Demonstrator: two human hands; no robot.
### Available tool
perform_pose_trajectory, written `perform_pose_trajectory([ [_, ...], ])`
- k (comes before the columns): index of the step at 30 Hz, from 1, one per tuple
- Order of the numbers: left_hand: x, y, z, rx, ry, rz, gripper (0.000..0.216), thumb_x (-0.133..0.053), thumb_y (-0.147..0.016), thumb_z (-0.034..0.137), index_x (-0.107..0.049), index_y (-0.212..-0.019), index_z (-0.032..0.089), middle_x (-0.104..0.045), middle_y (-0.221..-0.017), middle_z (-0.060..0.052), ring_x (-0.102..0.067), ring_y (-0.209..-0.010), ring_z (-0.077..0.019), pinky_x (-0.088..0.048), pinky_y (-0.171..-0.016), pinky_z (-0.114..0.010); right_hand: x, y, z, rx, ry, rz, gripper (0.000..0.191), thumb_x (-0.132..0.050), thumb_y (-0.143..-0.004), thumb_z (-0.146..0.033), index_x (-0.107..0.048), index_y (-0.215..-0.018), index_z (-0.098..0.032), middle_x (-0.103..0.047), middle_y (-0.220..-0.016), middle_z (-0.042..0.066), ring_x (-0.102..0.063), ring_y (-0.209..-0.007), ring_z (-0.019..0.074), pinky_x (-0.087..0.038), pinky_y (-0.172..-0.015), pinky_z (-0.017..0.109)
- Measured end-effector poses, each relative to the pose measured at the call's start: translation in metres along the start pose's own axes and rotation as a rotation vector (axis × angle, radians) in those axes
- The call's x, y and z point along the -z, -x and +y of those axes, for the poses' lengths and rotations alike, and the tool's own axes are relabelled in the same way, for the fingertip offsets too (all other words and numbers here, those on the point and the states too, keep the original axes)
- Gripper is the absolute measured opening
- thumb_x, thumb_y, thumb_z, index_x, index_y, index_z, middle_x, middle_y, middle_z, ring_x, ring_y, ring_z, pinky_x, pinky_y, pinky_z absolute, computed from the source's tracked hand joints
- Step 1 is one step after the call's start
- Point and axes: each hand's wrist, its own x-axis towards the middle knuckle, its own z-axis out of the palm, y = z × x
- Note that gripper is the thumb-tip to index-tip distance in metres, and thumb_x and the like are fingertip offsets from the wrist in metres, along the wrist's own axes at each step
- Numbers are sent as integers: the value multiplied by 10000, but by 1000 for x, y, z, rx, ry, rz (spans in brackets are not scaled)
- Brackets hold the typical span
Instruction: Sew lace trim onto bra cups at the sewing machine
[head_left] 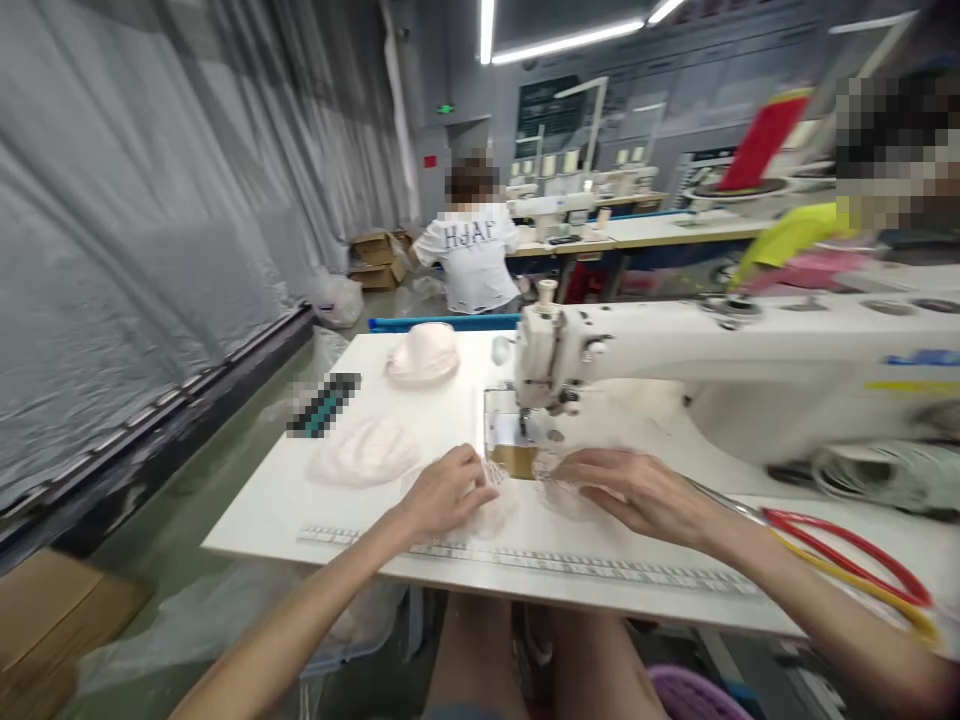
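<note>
My left hand (448,490) is at the table's front half, its fingers curled on a pale, sheer lace piece (491,512). To its right, my right hand (637,488) has its fingers bent over another pale lace part (559,490), blurred by motion. Whether the two parts are one piece, I cannot tell. Both hands lie just in front of the sewing machine's needle area (523,425), apart from the needle. A pale pink moulded cup (424,353) sits farther back on the white table (262,515). Left of my left hand rests a crumpled pale fabric piece (365,452).
A measuring tape strip (600,570) runs along the table's front edge. Scissors with red and yellow handles (855,560) lie at the right, near my forearm. The sewing machine arm (750,340) spans the right side. Co-workers (472,250) sit beyond the table.
</note>
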Motion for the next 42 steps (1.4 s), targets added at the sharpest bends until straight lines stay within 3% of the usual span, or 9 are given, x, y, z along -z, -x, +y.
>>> perform_pose_trajectory([
  [4,-34,-3,-7,-130,-251,-73,76,-509,-854,176,-566,-902,166,-564,-1140,-89,-502,-1064,-223,-420,-882,-388,35,55,41,43,81,-21,329,-406,-909,-421,-605,-1123,-269,-665,-1006,67,-619,-904,206,-483,-791,333],
  [12,-50,-5,-6,-191,-480,-110,406,-380,-924,264,-388,-1329,258,-353,-1421,-125,-224,-1355,-299,-244,-1039,-589,56,133,124,76,655,58,438,-318,-899,-497,-535,-1227,-305,-622,-1173,69,-583,-1013,267,-454,-727,422],
  [17,-61,-19,11,-204,-503,-75,455,-337,-923,187,-309,-1375,240,-318,-1444,-131,-190,-1369,-298,-239,-1039,-592,48,111,91,10,623,126,411,-292,-918,-419,-624,-1047,-214,-655,-1050,137,-590,-936,288,-439,-755,439],
  [23,-71,-34,29,-372,-403,-220,370,-410,-907,238,-441,-1275,253,-493,-1335,-80,-387,-1280,-256,-235,-1058,-533,-8,29,29,87,337,-113,258,-441,-898,-393,-590,-940,-186,-635,-1020,119,-580,-890,241,-422,-726,357],
  [26,-70,-30,21,-383,-329,-247,318,-393,-922,225,-503,-1219,251,-510,-1326,-75,-377,-1297,-246,-182,-1071,-551,-19,11,36,12,359,-151,215,-437,-889,-287,-531,-720,-193,-636,-812,63,-572,-671,178,-396,-601,285],
  [30,-60,-28,13,-381,-201,-303,269,-392,-937,234,-577,-1132,256,-525,-1315,-64,-418,-1276,-214,-102,-1106,-533,1,20,59,-156,448,-108,265,-377,-887,-260,-482,-649,-209,-565,-589,18,-494,-466,155,-257,-439,242],
  [35,-46,-33,14,-449,-183,-234,266,-433,-914,202,-584,-1128,248,-524,-1315,-73,-431,-1266,-208,-148,-1121,-492,13,37,33,-134,494,-50,270,-312,-910,-236,-565,-827,-191,-626,-810,100,-581,-697,209,-400,-564,292],
  [38,-44,-23,3,-464,-294,-46,378,-381,-913,148,-486,-1261,251,-463,-1370,-88,-383,-1300,-206,-268,-1087,-447,-1,43,3,147,298,-176,238,-387,-898,-175,-574,-1041,-215,-622,-1092,101,-568,-980,227,-448,-808,353],
  [42,-54,-3,-27,-386,-505,45,429,-357,-930,251,-374,-1347,350,-417,-1407,-46,-299,-1342,-275,-248,-1058,-557,-6,39,-5,217,226,-366,426,-627,-803,-346,-523,-1205,-253,-555,-1263,88,-502,-1144,285,-429,-895,424],
])
